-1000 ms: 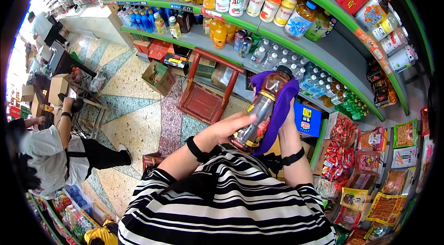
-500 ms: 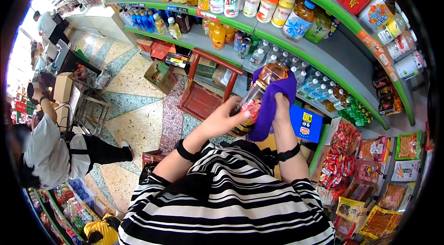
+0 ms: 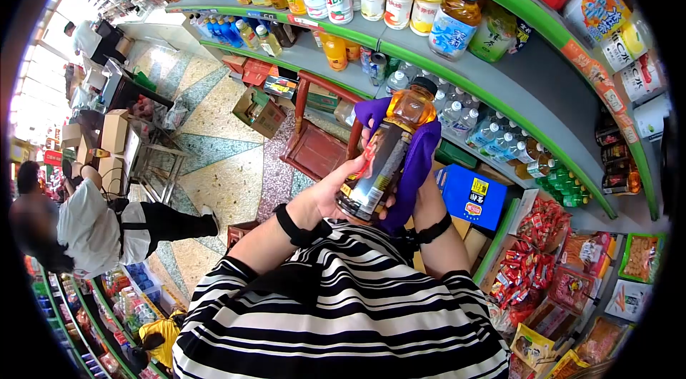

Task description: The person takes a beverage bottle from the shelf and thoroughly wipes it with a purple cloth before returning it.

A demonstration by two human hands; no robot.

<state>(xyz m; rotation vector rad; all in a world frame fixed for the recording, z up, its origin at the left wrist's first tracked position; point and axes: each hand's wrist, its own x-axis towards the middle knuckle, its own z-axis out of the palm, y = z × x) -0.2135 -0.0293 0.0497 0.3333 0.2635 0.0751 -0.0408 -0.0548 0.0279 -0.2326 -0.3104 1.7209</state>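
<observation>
— Fingers (image 3: 355, 166)?
— The left hand (image 3: 336, 189) wraps them round the amber plastic drink bottle with a black cap (image 3: 386, 154), tilted, near the chest.
— And the right hand (image 3: 421, 189)?
— Mostly hidden behind the purple cloth (image 3: 416, 164) pressed against the bottle's right side; its grip I cannot tell.

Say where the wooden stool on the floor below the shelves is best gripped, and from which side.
Best guess: the red wooden stool by its raised top rail, reached from above on the aisle side. That bar stands clear above the seat, while cartons and the shelf crowd its far side. Both hands are occupied: left hand on the bottle, the right behind the purple cloth.
</observation>
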